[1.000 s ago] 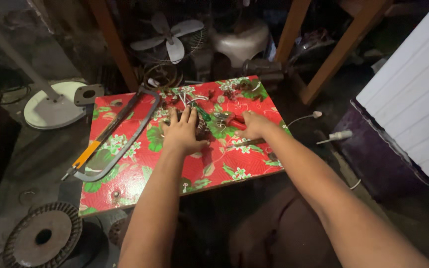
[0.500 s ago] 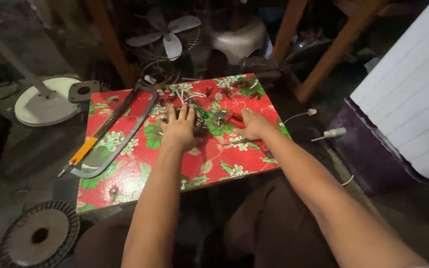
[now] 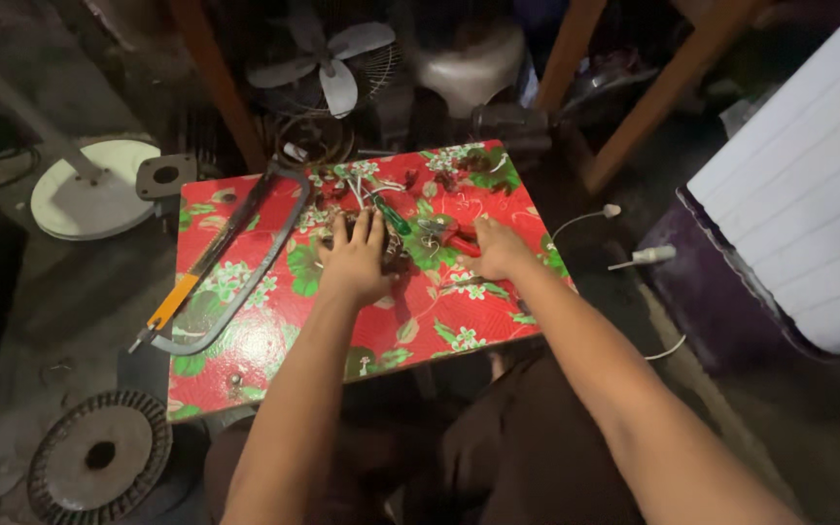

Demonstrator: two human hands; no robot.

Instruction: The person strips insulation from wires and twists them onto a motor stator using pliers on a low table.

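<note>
Two hands work a floral table (image 3: 245,360): left hand (image 3: 354,262), fingers spread, pins a small, seemingly stiff part (image 3: 393,255); right hand (image 3: 500,249) closes on light red-handled pliers (image 3: 459,239).

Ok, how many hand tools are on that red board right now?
3 that I can make out: a hacksaw along the board's left side, a green-handled screwdriver past the left hand, red-handled pliers by the right hand. Clutter may hide more.

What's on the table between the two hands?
Head view: a green-handled screwdriver and red-handled pliers lie between the left hand and right hand.
</note>
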